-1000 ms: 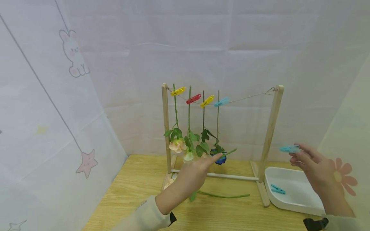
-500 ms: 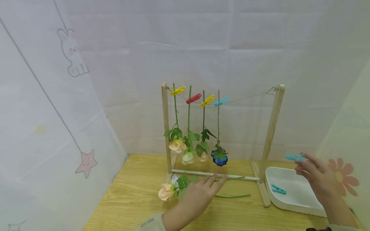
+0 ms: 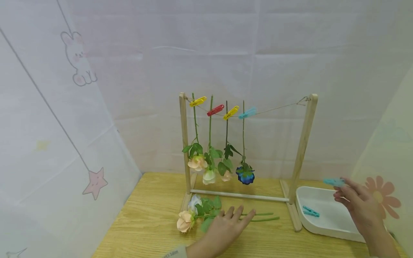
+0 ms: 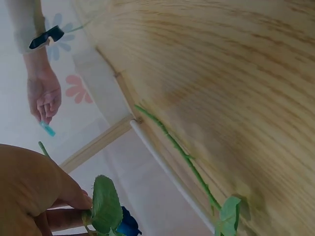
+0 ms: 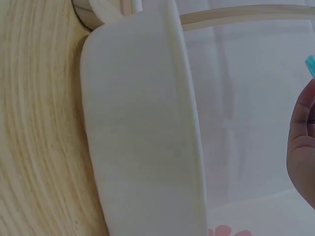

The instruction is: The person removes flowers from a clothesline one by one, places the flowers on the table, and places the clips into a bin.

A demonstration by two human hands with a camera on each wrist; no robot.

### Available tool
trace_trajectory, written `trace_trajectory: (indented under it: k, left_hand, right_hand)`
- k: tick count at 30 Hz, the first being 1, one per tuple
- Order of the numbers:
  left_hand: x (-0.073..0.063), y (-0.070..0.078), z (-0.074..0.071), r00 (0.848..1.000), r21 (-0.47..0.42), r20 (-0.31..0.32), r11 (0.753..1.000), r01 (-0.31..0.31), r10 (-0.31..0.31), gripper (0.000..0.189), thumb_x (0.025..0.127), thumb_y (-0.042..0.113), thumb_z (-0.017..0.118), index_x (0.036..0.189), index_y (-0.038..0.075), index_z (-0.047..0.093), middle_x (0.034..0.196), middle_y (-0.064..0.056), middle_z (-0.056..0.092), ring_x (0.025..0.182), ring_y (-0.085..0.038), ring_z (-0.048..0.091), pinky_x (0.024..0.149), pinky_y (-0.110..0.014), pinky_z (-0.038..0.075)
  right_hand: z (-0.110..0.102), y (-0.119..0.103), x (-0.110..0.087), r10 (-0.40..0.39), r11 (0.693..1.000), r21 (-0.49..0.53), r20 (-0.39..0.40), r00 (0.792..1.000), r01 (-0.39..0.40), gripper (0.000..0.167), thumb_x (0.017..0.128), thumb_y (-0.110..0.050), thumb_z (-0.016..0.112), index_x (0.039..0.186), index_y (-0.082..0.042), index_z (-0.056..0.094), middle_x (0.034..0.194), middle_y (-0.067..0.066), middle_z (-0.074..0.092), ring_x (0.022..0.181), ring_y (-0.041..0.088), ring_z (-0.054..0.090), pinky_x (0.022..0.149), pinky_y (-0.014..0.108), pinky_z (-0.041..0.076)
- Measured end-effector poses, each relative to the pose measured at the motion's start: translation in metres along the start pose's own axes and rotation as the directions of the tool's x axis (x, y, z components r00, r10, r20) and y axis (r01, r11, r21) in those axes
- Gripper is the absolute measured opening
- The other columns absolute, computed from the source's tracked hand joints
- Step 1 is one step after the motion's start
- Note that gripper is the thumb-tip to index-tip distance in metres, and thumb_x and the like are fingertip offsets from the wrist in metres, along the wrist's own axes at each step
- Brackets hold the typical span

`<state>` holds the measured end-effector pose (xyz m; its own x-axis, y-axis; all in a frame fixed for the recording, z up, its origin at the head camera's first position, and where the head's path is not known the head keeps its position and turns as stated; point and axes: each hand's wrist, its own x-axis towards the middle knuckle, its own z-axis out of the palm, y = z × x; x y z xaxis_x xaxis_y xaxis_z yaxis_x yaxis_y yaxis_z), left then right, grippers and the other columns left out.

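Tray on the right, white, one teal clothespin lying slantwise inside! Over by it, the right hand pinches a light-blue clothespin, nearly level, pointing left. Down on the table, the peach rose points bloom left, stem rightward, beside a pale rose; left hand across their stems, fingers outstretched, any pinch impossible to tell.

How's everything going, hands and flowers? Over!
Left hand over flower stems on table. Right hand pinching blue clip, off the string. Four hung flowers take the string's left part; nothing seen blocking the right.
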<state>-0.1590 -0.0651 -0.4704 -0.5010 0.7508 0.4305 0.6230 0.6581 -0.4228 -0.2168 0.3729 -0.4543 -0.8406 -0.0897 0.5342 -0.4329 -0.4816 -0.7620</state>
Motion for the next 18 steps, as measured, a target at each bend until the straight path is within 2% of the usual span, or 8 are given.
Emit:
trace_trajectory:
  k: [5, 9, 18]
  left_hand:
    - [-0.001, 0.004, 0.009, 1.000, 0.035, -0.002, 0.999, -0.020, 0.020, 0.087, 0.088, 0.016, 0.081, 0.160, 0.019, 0.032, 0.132, -0.007, 0.066, 0.103, -0.021, 0.072, 0.067, -0.030, 0.062]
    - [0.000, 0.008, 0.016, 1.000, 0.050, 0.007, 0.998, -0.028, 0.027, 0.083, 0.089, 0.017, 0.079, 0.159, 0.020, 0.034, 0.132, -0.007, 0.066, 0.102, -0.022, 0.073, 0.067, -0.033, 0.062]
    - [0.000, 0.018, 0.030, 0.999, 0.108, -0.010, 0.993, -0.045, 0.046, 0.071, 0.091, 0.025, 0.077, 0.154, 0.023, 0.044, 0.128, -0.004, 0.069, 0.096, -0.019, 0.074, 0.063, -0.027, 0.061]
  right_hand:
    - [-0.006, 0.004, -0.003, -0.009, 0.999, 0.039, 0.018, 1.000, 0.009, 0.049, 0.103, 0.018, 0.025, 0.135, 0.002, 0.058, 0.107, 0.014, 0.076, 0.089, 0.021, 0.075, 0.080, 0.029, 0.060]
    - [-0.010, 0.007, -0.006, -0.005, 1.000, 0.027, 0.005, 1.000, 0.005, 0.047, 0.103, 0.018, 0.026, 0.136, 0.003, 0.057, 0.106, 0.014, 0.076, 0.089, 0.021, 0.074, 0.080, 0.029, 0.060]
    - [-0.020, 0.012, -0.016, 0.079, 0.985, -0.148, -0.095, 0.992, -0.093, 0.043, 0.103, 0.014, 0.038, 0.135, -0.005, 0.061, 0.102, 0.006, 0.076, 0.085, 0.018, 0.073, 0.079, 0.026, 0.060]
